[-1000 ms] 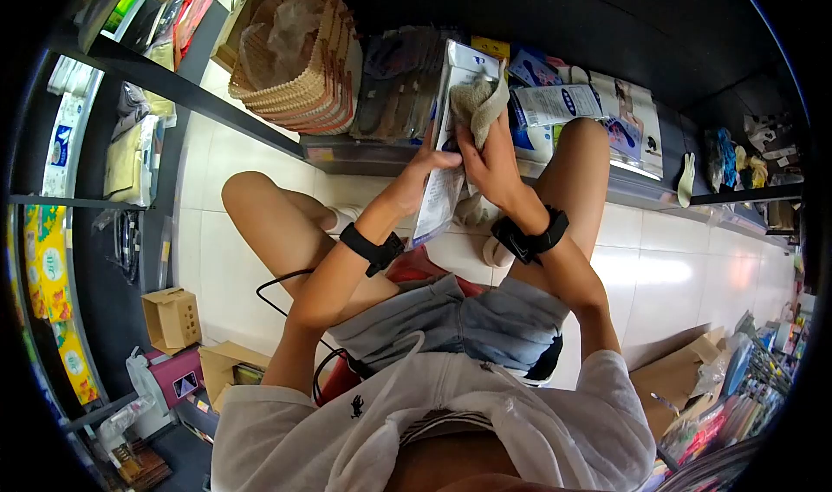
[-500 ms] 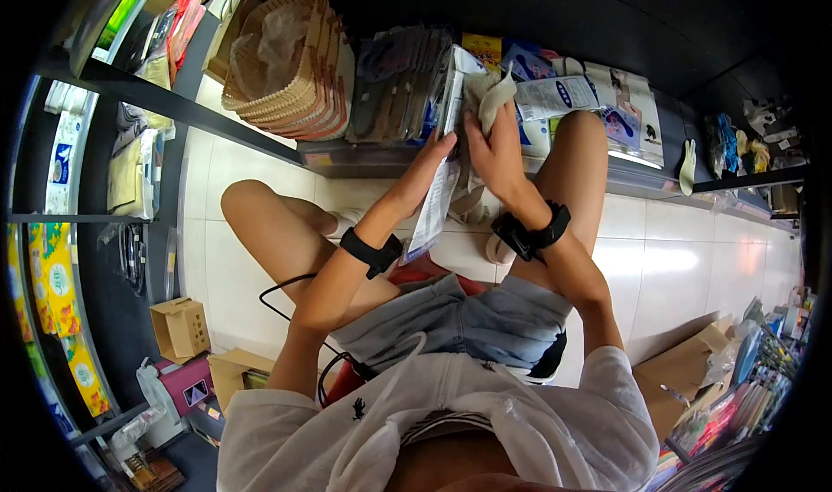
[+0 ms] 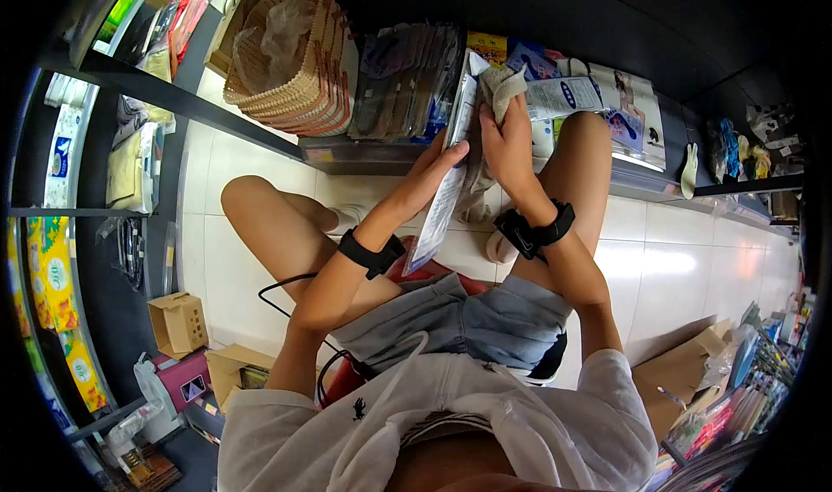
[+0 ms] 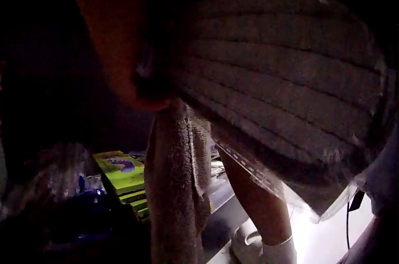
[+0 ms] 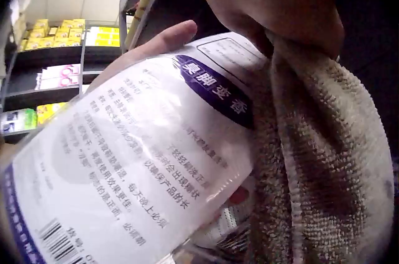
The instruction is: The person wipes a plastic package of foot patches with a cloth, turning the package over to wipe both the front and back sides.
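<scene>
A flat plastic-wrapped package [image 3: 439, 210] stands nearly edge-on between the two hands; its white printed back [image 5: 137, 151] with a barcode fills much of the right wrist view. The left hand [image 3: 427, 178] grips it from the left side, thumb on the printed face. In the left wrist view the package's other face [image 4: 280, 70] shows grey ribbed material under clear film. The right hand [image 3: 510, 145] holds a bunched beige cloth [image 3: 503, 89] against the package's upper part. The cloth [image 4: 177, 183] hangs down beside the package.
Woven baskets [image 3: 290, 67] stand at the shelf's left, beside a row of packaged insoles [image 3: 403, 84]. Other packets [image 3: 563, 97] lie right of the hands. Bent knees flank the arms. Cardboard boxes [image 3: 178, 323] sit on the left, near a stocked shelf [image 3: 95, 210].
The package has turned more edge-on, with its top shifted right. The right hand and cloth have moved slightly right, and the left hand's thumb has come across the package's edge.
</scene>
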